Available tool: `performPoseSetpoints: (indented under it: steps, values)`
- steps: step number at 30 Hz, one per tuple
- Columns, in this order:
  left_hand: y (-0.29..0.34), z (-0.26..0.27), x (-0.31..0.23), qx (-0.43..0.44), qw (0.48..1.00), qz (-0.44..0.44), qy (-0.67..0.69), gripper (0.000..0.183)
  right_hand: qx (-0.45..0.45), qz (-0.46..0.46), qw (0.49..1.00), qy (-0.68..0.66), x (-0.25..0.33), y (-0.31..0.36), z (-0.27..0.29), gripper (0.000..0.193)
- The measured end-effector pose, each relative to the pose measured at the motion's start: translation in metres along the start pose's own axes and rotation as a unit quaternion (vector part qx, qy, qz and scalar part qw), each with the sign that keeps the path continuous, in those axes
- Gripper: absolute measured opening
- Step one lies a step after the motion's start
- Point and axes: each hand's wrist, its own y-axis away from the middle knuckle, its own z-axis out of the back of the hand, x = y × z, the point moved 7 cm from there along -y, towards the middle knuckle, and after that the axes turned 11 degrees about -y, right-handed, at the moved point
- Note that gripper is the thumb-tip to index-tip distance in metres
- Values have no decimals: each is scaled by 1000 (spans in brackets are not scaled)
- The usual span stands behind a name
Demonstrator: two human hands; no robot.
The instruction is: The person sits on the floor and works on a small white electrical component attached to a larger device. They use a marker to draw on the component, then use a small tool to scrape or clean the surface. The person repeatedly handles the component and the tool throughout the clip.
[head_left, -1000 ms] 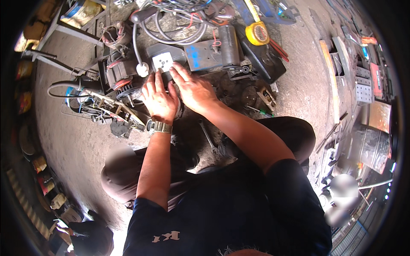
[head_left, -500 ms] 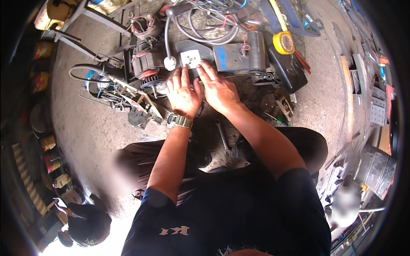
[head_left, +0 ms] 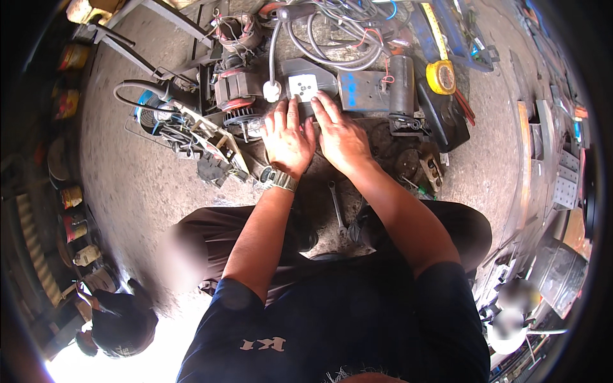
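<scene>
A white square piece with several dark holes (head_left: pixel 302 87) lies on a dark metal plate (head_left: pixel 327 78) in front of me. My left hand (head_left: pixel 287 143) rests with its fingers stretched out toward the lower left edge of the white piece. My right hand (head_left: pixel 341 137) lies flat, its fingertips at the lower right corner of the white piece. Both hands are open, with fingers straight and somewhat apart. Left of the plate, a grey cable ends in a white plug (head_left: pixel 272 91). The area under my palms is hidden.
A motor with a toothed gear (head_left: pixel 237 96) stands on the left, with an angled metal tool frame below it. To the right are a blue-marked steel block (head_left: pixel 365 89), a dark cylinder (head_left: pixel 401 83) and a yellow tape measure (head_left: pixel 440 78). A wrench (head_left: pixel 337 207) lies between my feet.
The whole view has shifted, so the things before me sit farther right and slightly lower. Both hands keep their place at the white piece.
</scene>
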Motion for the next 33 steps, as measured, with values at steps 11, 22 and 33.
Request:
performPoseSetpoints:
  steps: [11, 22, 33]
  values:
    - [0, -1, 1, 6, 1000, 1, -2, 59, 0, 1, 1000, 1, 2, -1, 3, 72]
    - [5, -8, 4, 5, 1000, 7, -11, 62, 7, 3, 1000, -11, 1, 0, 3, 75]
    - [6, -7, 4, 6, 1000, 14, 4, 61, -28, 35, 999, -5, 0, 0, 1, 73]
